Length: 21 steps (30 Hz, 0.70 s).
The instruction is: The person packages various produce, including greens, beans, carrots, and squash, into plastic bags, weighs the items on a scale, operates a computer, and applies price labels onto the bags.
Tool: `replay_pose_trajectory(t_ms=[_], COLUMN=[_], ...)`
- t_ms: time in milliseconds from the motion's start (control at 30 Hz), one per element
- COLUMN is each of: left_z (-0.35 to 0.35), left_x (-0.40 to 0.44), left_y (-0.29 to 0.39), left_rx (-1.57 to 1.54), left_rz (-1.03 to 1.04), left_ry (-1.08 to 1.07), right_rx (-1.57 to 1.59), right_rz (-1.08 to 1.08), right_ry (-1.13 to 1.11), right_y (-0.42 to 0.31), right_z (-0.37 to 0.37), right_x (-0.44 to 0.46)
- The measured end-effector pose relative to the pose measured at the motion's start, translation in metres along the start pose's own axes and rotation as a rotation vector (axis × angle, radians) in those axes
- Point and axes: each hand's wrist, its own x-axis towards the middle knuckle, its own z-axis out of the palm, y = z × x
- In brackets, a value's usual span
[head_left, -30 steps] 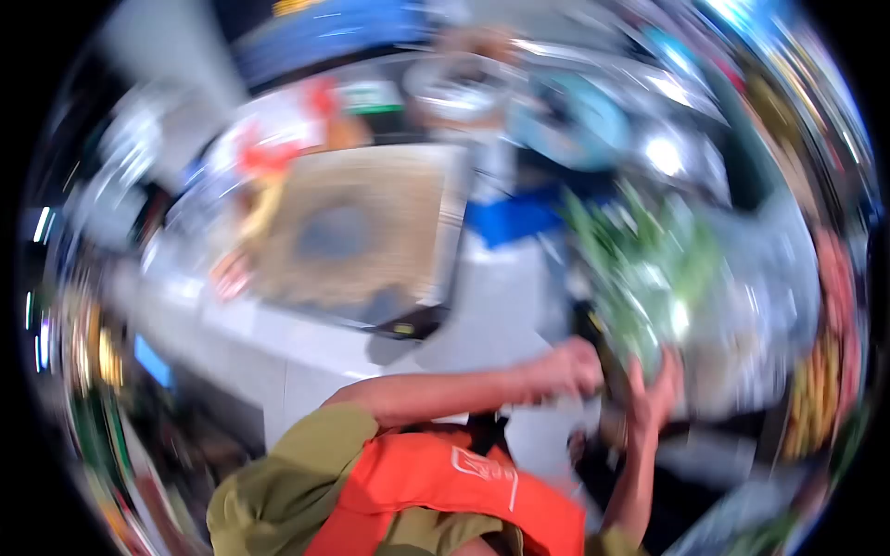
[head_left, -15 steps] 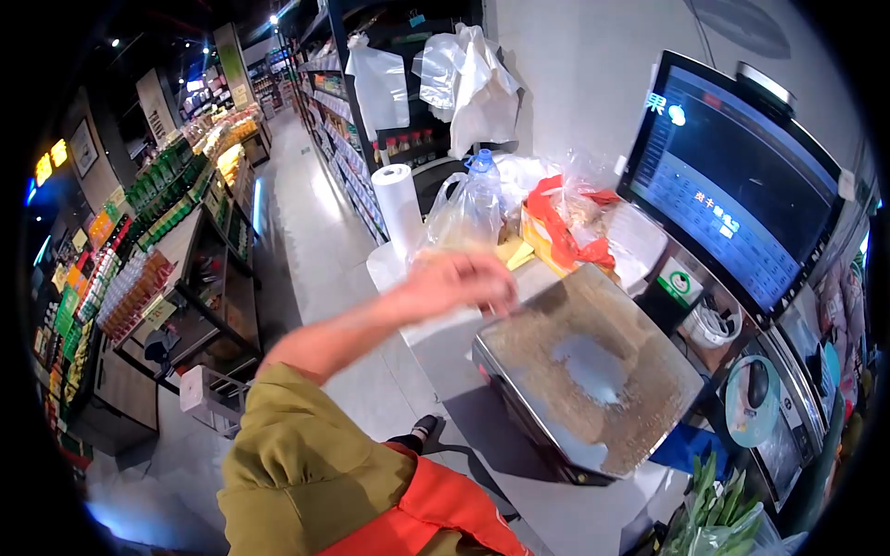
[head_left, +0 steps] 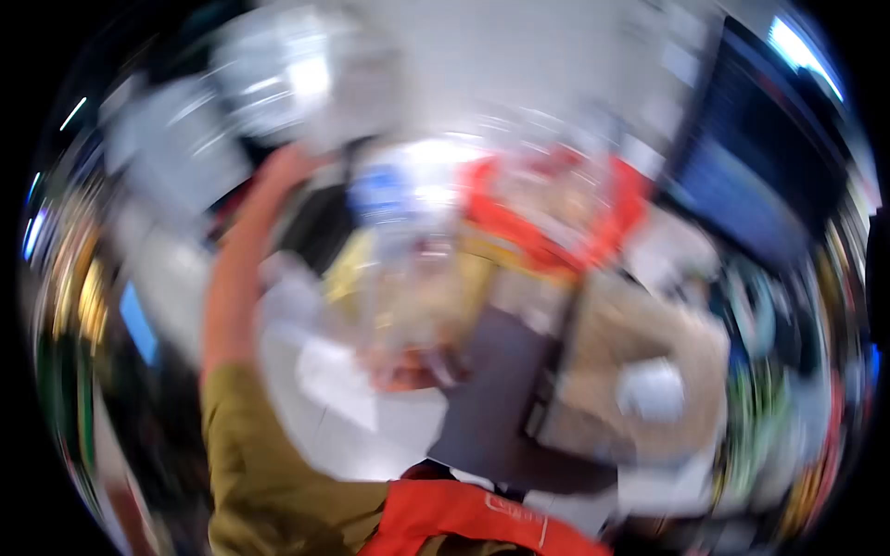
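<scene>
My left arm stretches forward in an olive sleeve. At its end my left hand [head_left: 292, 165] is just below the hanging white plastic bags [head_left: 278, 74]. Its fingers are smeared by motion, and whether it touches a bag cannot be made out. My right hand does not show. Right of the arm are a blue-capped bottle [head_left: 382, 190], blurred, and a box with red plastic wrapping [head_left: 514, 218]. A scale with a worn, brownish plate [head_left: 603, 371] stands on the counter to the right.
A dark monitor [head_left: 756, 157] stands at the upper right. Green leafy vegetables [head_left: 756, 408] lie at the lower right. A blurred clear bag [head_left: 408, 287] with things in it is near the counter's middle. Shelves run down the left side.
My left hand has moved from above the counter near the scale, up and left to the hanging bags. The camera view has turned, and everything is now heavily blurred.
</scene>
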Motion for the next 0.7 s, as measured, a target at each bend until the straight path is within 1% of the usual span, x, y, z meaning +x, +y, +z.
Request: replay_pose_trajectory(t_ms=[33, 67, 100, 133, 167, 200, 233, 267, 300, 367, 400, 433, 500, 567, 700], left_z=[0.019, 0.022, 0.033, 0.041, 0.054, 0.067, 0.076, 0.082, 0.089, 0.112, 0.116, 0.123, 0.131, 0.133, 0.138], left_x=[-0.019, -0.050, -0.080, -0.096, -0.117, -0.137, -0.153, -0.170, -0.184, -0.185, -0.190, -0.194, -0.201, -0.207, -0.211], left_y=[0.030, 0.039, 0.057, 0.068, 0.086, 0.108, 0.122, 0.131, 0.145, 0.162, 0.168, 0.174, 0.179, 0.183, 0.191], left_rx=[-0.054, -0.121, -0.200, -0.268, -0.328, -0.389, -0.438, -0.474, -0.499, -0.548, -0.577, -0.603, -0.641, -0.642, -0.655], left_rz=[0.104, 0.188, 0.285, 0.357, 0.428, 0.503, 0.552, 0.581, 0.606, 0.602, 0.602, 0.605, 0.605, 0.607, 0.596], left_ry=[-0.015, -0.005, -0.007, -0.015, -0.036, -0.071, -0.124, -0.176, -0.235, -0.345, -0.393, -0.433, -0.489, -0.524, -0.563], right_rx=[0.052, 0.055, 0.019, -0.037, -0.163, -0.068, -0.079, 0.008, 0.027, 0.005, 0.013, 0.005, -0.057, -0.046, -0.025], right_rz=[0.123, 0.218, 0.374, 0.384, 0.320, 0.340, 0.233, 0.279, 0.310, 0.359, 0.414, 0.448, 0.429, 0.406, 0.385], right_ry=[-0.025, -0.030, -0.144, -0.152, -0.085, 0.046, 0.065, 0.008, -0.048, -0.104, -0.147, -0.179, -0.199, -0.209, -0.263], right_y=[-0.031, -0.063, -0.078, -0.090, -0.033, -0.021, 0.014, 0.008, 0.010, -0.001, -0.003, 0.005, 0.011, 0.024, 0.023], right_z=[-0.029, -0.052, -0.082, -0.092, -0.058, -0.039, 0.006, 0.021, 0.023, 0.032, 0.022, 0.027, 0.031, 0.029, 0.046], right_x=[-0.034, -0.061, -0.076, -0.075, -0.079, -0.097, -0.105, -0.118, -0.124, -0.136, -0.140, -0.146, -0.154, -0.162, -0.167])
